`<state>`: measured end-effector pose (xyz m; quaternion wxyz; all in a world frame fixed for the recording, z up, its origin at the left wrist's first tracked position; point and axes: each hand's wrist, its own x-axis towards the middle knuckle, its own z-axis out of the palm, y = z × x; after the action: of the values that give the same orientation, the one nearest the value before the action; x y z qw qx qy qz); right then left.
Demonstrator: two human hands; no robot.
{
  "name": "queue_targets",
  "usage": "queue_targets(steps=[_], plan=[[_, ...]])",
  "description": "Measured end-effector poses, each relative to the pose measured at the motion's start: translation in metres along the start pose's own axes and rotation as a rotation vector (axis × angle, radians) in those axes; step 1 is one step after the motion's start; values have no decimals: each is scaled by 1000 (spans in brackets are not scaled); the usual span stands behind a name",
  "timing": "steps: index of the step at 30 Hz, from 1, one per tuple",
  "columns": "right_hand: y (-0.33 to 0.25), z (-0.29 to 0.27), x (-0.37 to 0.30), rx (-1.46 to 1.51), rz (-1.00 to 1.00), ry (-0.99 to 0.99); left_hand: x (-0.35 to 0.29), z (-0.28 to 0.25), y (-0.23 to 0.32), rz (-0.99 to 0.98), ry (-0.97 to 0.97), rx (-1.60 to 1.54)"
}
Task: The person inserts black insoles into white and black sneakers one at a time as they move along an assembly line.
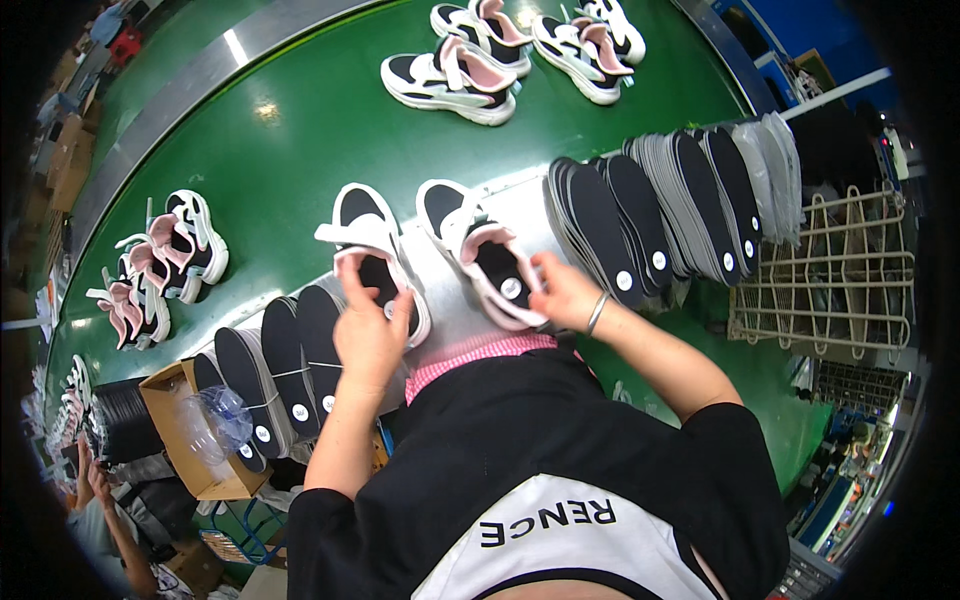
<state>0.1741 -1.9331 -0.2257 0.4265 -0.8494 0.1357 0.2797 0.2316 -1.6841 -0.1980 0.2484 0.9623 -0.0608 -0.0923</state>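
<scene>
Two white, black and pink sneakers lie side by side in front of me, toes pointing away. Over the opening of the left sneaker [362, 215] is my left hand [370, 325], thumb and index finger apart, fingertips at the collar and insole. A round white sticker shows partly beneath those fingers. My right hand [568, 292], with a bracelet at the wrist, pinches the heel collar of the right sneaker [450, 215]. Inside that one, a dark insole [497, 268] with a round white sticker is visible.
Stacked black insoles [605, 215] stand to the right, and tied insole bundles [265, 385] to the left. Beside those is a cardboard box [180, 440] holding clear plastic. More sneakers [450, 85] rest on the green surface [290, 130]. A wire rack [830, 270] stands far right.
</scene>
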Motion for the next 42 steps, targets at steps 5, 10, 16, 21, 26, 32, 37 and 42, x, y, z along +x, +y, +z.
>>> queue_targets(steps=[5, 10, 16, 21, 26, 32, 37, 42], plan=[[-15, 14, 9, -94, -98, 13, 15, 26, 32, -21, -272, -33], [-23, 1, 4, -290, -316, 131, 39, 29, 43, 33, -328, -145], [-37, -15, -3, -675, -758, -177, 42, 44, 50, 64, -264, -98], [-54, -4, 24, -746, -546, -418, 41, 47, 50, 108, -243, -54], [-41, -1, 27, -820, -588, -341, 41, 52, 49, 100, -239, -54], [-48, 2, 37, -1052, -470, -589, 43, 56, 50, 91, -260, -60], [-50, 2, 37, -1076, -450, -595, 42, 55, 50, 68, -268, -40], [-48, -5, 36, -1046, -480, -576, 45, 53, 57, 62, -285, -39]])
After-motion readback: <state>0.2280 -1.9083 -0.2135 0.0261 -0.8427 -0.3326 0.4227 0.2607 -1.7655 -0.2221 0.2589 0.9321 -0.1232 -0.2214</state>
